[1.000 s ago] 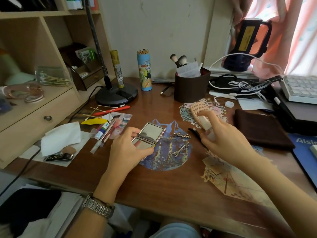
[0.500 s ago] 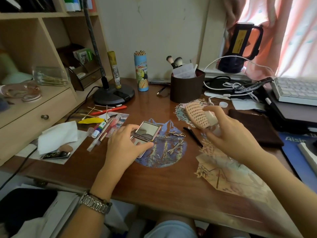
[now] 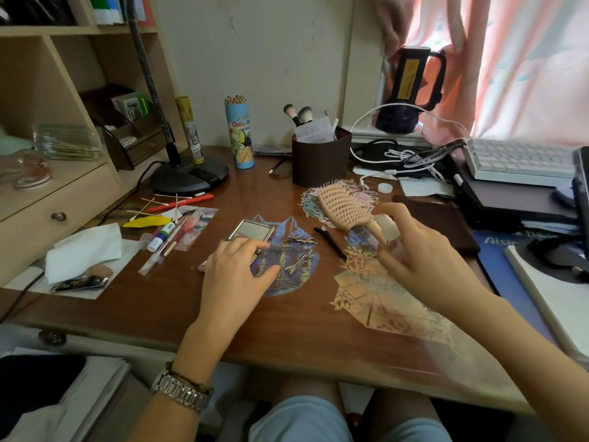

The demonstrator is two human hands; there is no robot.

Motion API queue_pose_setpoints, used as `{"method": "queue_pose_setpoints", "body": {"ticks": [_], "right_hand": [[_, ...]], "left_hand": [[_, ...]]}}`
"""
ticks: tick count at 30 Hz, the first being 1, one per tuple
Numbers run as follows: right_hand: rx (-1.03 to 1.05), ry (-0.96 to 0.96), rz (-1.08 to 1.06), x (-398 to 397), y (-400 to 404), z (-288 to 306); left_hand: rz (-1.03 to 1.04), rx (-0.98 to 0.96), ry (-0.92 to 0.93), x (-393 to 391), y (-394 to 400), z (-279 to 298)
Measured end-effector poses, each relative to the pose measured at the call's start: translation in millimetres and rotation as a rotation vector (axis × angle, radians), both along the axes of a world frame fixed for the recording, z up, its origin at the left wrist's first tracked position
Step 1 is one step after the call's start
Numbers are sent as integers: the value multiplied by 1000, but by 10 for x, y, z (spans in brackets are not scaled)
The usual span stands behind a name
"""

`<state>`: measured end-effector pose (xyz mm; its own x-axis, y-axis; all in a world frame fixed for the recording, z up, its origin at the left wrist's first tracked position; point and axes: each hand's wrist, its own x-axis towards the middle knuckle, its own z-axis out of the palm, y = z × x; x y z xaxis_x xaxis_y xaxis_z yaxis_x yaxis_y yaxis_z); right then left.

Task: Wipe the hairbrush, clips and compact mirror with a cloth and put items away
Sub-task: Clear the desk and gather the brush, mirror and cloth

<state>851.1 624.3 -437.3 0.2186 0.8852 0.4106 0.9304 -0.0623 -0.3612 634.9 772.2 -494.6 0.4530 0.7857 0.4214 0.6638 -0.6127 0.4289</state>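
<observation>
Right hand (image 3: 424,260) closed around pink hairbrush (image 3: 345,207) handle; left hand (image 3: 237,272), fingers spread, flat upon open compact mirror (image 3: 251,232).

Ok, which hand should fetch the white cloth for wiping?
Left. The left hand only rests on the compact mirror, nearer the white cloth; the right hand holds the hairbrush.

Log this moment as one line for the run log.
left hand: on open compact mirror | right hand: holding hairbrush by handle | clips: on desk | wiping: none visible
</observation>
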Motion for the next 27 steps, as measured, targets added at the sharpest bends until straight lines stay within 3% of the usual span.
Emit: {"method": "queue_pose_setpoints", "body": {"ticks": [27], "right_hand": [[-53, -24, 18, -169, -91, -52]], "left_hand": [[27, 23, -1, -151, -121, -53]]}}
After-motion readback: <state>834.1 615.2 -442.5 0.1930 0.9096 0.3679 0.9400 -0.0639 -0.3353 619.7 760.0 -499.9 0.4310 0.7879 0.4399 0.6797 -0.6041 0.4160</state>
